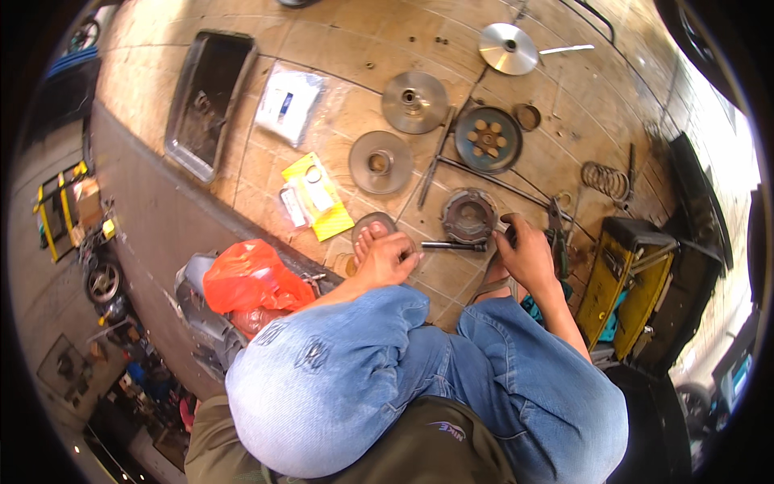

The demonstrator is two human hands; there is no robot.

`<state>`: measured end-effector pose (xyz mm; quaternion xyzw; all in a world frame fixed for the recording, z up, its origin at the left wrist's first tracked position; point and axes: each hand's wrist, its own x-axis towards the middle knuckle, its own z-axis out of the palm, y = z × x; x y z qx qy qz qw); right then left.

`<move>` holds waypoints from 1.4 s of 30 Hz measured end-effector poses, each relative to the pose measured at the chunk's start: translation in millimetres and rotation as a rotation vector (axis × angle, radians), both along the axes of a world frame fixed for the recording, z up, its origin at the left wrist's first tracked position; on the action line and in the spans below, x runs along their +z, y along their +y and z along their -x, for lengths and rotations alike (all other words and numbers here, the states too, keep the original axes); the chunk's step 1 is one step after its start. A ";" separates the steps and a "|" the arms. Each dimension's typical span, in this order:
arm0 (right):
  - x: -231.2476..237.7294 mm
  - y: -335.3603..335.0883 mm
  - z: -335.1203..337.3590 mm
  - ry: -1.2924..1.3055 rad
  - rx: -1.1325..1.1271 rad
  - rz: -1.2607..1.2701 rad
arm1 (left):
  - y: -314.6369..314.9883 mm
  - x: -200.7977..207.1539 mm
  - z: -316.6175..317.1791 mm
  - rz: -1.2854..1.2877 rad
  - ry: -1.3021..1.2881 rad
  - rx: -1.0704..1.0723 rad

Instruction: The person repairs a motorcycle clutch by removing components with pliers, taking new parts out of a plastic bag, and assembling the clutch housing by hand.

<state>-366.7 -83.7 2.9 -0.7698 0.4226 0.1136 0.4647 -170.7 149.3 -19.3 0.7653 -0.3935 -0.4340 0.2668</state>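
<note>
My left hand (385, 262) is over my left foot, its fingers curled in; whatever they may hold is hidden. To the right, my right hand (528, 254) is bent round a small dark thing (510, 235) that I cannot make out. Between the hands lies a round clutch shoe assembly (469, 215) on the tiles. A black ratchet-like handle (451, 246) rests just below it. Beyond are two metal pulley discs (380, 163) (414, 102), and a clutch bell (488, 139) holding several brass-coloured rollers.
Long bars (492, 181) cross the tiles. Pliers (556, 234), a coil spring (605, 181) and a yellow-lined toolbox (621, 282) are at right. A shiny disc (508, 48) lies far off. At left are a black tray (210, 105), plastic packets (290, 105) and a red bag (254, 278).
</note>
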 end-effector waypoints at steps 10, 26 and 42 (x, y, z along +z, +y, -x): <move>-24.1 -3.9 -16.0 0.173 -0.035 -0.065 | -60.5 -5.8 -16.2 0.312 -0.268 0.410; -40.6 16.5 27.3 -0.285 -0.141 0.138 | -72.2 12.3 -3.0 0.195 -0.044 0.115; -17.3 -20.8 7.3 0.061 0.105 0.139 | -43.6 -24.9 31.5 0.209 -0.158 0.018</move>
